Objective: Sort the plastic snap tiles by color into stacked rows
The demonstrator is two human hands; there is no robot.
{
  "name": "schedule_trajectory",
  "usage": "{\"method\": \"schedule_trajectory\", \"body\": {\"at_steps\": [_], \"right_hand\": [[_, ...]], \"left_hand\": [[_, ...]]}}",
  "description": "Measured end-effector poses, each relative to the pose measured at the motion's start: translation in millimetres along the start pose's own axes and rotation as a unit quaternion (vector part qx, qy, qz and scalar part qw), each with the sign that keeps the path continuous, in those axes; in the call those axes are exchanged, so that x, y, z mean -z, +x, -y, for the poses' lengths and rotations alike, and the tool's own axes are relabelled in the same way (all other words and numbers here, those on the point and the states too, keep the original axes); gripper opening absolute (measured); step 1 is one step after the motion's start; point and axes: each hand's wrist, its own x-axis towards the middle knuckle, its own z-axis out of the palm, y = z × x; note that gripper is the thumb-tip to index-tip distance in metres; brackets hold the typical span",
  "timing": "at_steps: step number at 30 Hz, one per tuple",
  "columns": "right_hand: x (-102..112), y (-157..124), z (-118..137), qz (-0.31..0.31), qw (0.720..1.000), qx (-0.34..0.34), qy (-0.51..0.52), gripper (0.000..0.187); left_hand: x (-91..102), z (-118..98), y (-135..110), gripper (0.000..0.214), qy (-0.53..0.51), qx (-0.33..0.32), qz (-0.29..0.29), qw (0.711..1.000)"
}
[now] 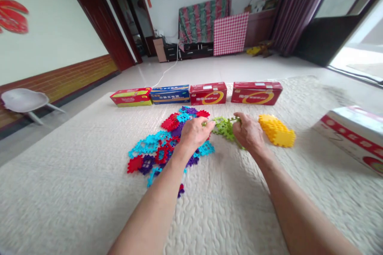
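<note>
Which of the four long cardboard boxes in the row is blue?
The long blue cardboard box, second from left; the other three boxes are red or red-and-yellow.

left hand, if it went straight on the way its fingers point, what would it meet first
Probably the green pieces, between the left hand and the right hand; depth is hard to judge.

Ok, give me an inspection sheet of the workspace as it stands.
Surface: cream quilted mat.
Job's things: green pieces at centre; red, blue and purple pieces scattered left; yellow pieces grouped right.
Clutter: row of four boxes behind; white-and-red box far right.
Hands: right hand pinching one of the green pieces; what the left hand holds is unclear.
Cables: white cable on the floor behind.
Surroundings: white stool left, purple curtain right.
</note>
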Motion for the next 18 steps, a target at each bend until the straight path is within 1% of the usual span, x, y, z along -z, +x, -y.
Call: {"method": "schedule_trajectory", "body": {"at_steps": [1,3,6,8,10,13,16,18], "right_hand": [[-0.8,0.6,-5.6,-0.004,1.000,-0.002,-0.008,0.038],[-3.0,0.6,-11.0,-0.027,0.999,0.014,-0.015,0.039],[-4.3,-0.4,-3.2,-0.068,0.996,0.054,-0.007,0.044],[-2.9,-1.1,8.8,-0.065,0.995,0.079,0.012,0.043],[-0.6,-2.7,21.8,-0.033,0.993,0.109,0.035,0.038],[1.2,-8.4,37.6,0.042,0.987,0.145,0.052,0.028],[0.0,-15.1,45.9,0.114,0.981,0.150,0.036,0.022],[-1.7,-18.1,47.4,0.139,0.980,0.144,0.016,0.022]], "left_hand": [[-9.1,-8.5,6.4,0.040,0.004,-0.015,0.004,1.000],[-21.4,-15.1,14.1,0.043,0.010,-0.037,0.015,0.999],[-27.2,-6.9,13.6,0.047,0.019,-0.051,0.020,0.998],[-27.2,3.2,7.9,0.050,0.023,-0.062,0.026,0.997],[-28.1,12.6,0.7,0.055,0.027,-0.088,0.047,0.995],[-34.5,21.1,-8.7,0.069,0.051,-0.117,0.084,0.988],[-42.5,24.1,-13.7,0.074,0.075,-0.117,0.101,0.985],[-45.4,25.6,-14.8,0.070,0.081,-0.118,0.101,0.985]]}}
